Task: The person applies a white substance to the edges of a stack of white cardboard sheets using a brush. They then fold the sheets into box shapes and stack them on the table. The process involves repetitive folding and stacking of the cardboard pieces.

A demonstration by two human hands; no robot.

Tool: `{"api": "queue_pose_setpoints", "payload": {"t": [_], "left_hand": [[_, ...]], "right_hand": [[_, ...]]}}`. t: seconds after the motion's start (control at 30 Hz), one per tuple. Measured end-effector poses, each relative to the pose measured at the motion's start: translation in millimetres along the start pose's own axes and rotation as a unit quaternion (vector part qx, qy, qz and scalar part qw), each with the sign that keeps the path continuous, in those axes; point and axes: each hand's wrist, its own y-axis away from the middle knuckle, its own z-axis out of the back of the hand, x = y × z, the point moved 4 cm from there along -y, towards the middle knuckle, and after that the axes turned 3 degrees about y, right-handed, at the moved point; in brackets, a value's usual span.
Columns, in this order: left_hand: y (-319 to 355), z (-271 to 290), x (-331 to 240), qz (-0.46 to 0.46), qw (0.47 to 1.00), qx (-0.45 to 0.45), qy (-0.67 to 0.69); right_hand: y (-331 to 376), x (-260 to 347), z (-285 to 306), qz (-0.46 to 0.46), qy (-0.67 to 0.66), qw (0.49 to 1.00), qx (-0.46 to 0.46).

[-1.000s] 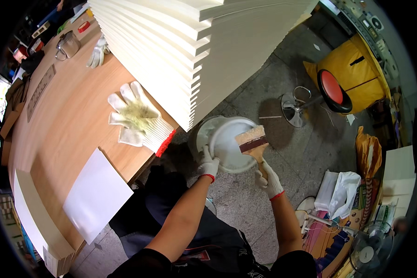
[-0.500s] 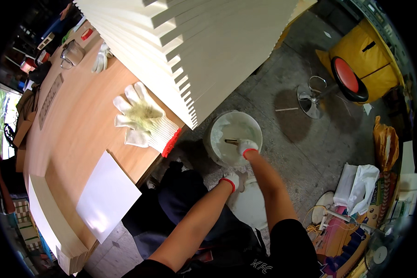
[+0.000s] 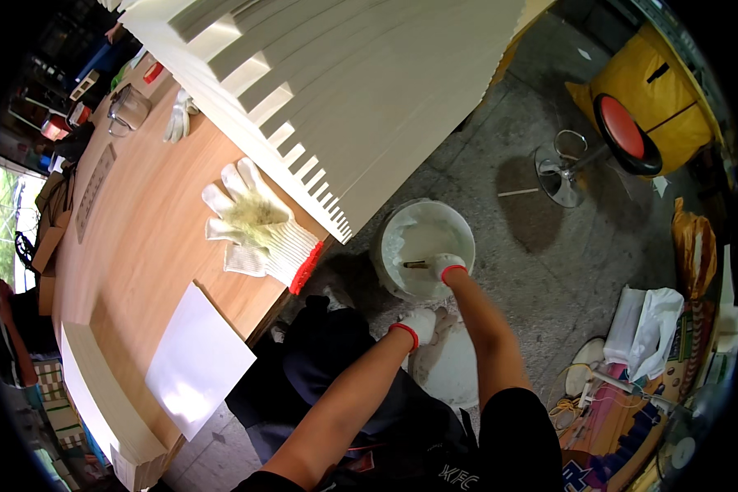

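Observation:
A white bucket (image 3: pixel 380 261) with pale, wet-looking paste inside stands on the floor by the table corner. My right hand (image 3: pixel 446 266), in a white glove with a red cuff, reaches into it. Its fingers are closed on a short stick-like tool (image 3: pixel 416 265); the kind of tool does not show. Nearer to me my left hand (image 3: pixel 419 325), gloved the same way, is closed beside a round white lid (image 3: pixel 447 369). A greyish piece (image 3: pixel 444 325) shows at its fingertips, too unclear to name.
Tall stacked cream sheets (image 3: pixel 369 107) overhang the table (image 3: pixel 139 221) near the bucket. A stained work glove (image 3: pixel 262 221), a white sheet (image 3: pixel 197 361) and a metal jug (image 3: pixel 129 109) lie or stand on the table. A red-seated stool (image 3: pixel 621 127) is at the right.
The whole view has shifted a little, with the bucket and floor things slightly right and lower. My right hand stays in the bucket with the tool; my left hand stays by the lid.

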Motion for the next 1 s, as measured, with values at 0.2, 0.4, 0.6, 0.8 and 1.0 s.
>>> {"api": "queue_pose_setpoints", "payload": {"t": [0.2, 0.4, 0.6, 0.8, 1.0], "left_hand": [[-5.4, 3.2, 4.1, 0.018, 0.999, -0.044, 0.024], [-8.1, 5.6, 18.6, 0.031, 0.995, -0.071, 0.068], [-11.4, 6.2, 21.4, 0.05, 0.99, -0.075, 0.108], [-18.7, -3.8, 32.1, 0.034, 0.995, -0.069, 0.055], [-15.8, 1.7, 31.3, 0.052, 0.995, -0.062, 0.058]], "right_hand": [[93.3, -44.7, 76.9, 0.039, -0.379, 0.923, 0.046], [181.3, -53.6, 104.5, 0.05, -0.681, 0.73, 0.023], [214.4, -58.6, 81.8, 0.031, -0.745, 0.666, 0.011], [221.4, -38.4, 81.9, 0.05, -0.815, 0.577, 0.01], [205.8, -16.7, 37.9, -0.058, -0.902, 0.427, 0.034]]}}
